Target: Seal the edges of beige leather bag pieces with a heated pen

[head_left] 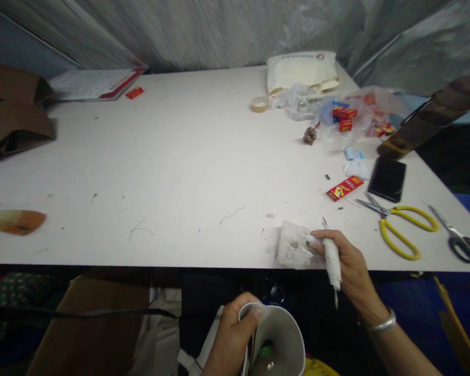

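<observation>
My left hand is closed on the rim of a white, curved, open-topped piece below the table's front edge. Something green and shiny shows inside it, too dim to name. At the table edge my right hand grips a tool wrapped in white, thin metal points sticking out at both ends. Its fingertips reach the side of a whitish crumpled lump lying on the table. To the right are yellow-handled scissors and black-handled scissors.
On the table's right side lie a black phone, a red packet, plastic bags and a tape roll. A dark bottle leans there. Brown fabric pieces and an orange-brown object lie left.
</observation>
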`<state>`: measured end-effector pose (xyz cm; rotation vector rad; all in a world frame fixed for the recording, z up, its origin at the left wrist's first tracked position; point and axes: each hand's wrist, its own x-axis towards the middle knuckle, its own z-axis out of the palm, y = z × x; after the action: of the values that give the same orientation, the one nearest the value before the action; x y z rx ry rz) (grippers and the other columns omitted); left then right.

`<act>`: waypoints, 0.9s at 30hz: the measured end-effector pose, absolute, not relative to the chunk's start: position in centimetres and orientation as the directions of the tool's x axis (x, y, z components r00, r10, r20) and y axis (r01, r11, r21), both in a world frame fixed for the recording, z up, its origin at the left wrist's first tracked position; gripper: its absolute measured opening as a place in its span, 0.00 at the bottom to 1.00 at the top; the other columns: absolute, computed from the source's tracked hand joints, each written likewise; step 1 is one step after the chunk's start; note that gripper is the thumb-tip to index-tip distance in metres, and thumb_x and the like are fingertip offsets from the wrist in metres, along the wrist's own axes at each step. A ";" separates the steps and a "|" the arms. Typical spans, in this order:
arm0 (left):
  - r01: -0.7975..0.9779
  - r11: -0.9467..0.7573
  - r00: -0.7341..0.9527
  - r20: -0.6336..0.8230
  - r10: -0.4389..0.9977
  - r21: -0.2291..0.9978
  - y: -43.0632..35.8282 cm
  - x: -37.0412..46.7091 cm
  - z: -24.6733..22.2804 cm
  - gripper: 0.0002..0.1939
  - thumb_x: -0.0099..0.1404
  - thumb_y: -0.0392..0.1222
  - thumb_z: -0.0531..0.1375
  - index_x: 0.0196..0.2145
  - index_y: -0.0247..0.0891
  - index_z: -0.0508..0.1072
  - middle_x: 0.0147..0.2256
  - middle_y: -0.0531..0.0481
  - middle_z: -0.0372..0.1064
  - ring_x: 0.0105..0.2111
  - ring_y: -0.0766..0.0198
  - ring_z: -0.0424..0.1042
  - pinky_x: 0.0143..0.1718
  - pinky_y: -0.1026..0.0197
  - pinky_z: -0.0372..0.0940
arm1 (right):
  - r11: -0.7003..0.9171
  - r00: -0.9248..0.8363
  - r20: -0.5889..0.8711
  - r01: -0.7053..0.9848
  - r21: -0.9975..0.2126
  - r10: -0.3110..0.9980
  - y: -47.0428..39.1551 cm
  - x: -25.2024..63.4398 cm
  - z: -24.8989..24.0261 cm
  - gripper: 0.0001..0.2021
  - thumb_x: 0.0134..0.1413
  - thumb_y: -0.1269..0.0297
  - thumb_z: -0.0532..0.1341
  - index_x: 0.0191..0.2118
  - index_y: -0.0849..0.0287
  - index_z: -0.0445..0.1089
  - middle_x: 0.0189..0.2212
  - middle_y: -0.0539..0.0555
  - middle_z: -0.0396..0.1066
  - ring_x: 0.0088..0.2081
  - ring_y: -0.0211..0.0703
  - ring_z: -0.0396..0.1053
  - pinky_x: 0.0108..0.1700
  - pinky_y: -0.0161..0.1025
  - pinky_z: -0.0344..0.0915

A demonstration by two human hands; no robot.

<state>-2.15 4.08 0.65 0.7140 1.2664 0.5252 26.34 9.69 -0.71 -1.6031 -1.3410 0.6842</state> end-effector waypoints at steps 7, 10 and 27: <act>0.058 0.674 0.205 -0.670 0.714 0.736 4.0 -2.0 0.7 0.18 0.58 0.55 0.67 0.30 0.37 0.71 0.25 0.55 0.61 0.29 0.63 0.60 0.32 0.64 0.58 | 0.089 0.311 0.361 0.638 -0.765 0.879 8.5 26.2 0.7 0.12 0.72 0.56 0.61 0.54 0.54 0.73 0.49 0.56 0.77 0.50 0.52 0.76 0.55 0.49 0.71; 0.071 0.673 0.187 -0.672 0.716 0.737 4.1 -1.8 1.0 0.16 0.58 0.53 0.66 0.30 0.37 0.71 0.25 0.55 0.61 0.29 0.63 0.61 0.32 0.63 0.58 | 0.126 0.343 0.460 0.675 -0.727 0.819 7.1 25.7 2.3 0.12 0.74 0.56 0.59 0.52 0.57 0.74 0.45 0.57 0.76 0.45 0.52 0.75 0.51 0.48 0.71; 0.235 0.642 0.218 -0.683 0.697 0.730 4.4 -0.9 2.2 0.09 0.60 0.48 0.62 0.31 0.39 0.73 0.27 0.53 0.65 0.32 0.60 0.64 0.34 0.63 0.58 | 0.166 0.191 0.413 0.708 -0.686 0.890 4.5 22.9 3.5 0.16 0.73 0.47 0.62 0.40 0.54 0.74 0.32 0.48 0.79 0.30 0.40 0.78 0.35 0.35 0.72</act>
<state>-0.93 4.36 2.20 0.8698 1.3524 0.3832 22.86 4.49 3.52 -1.5854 -1.5611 0.2601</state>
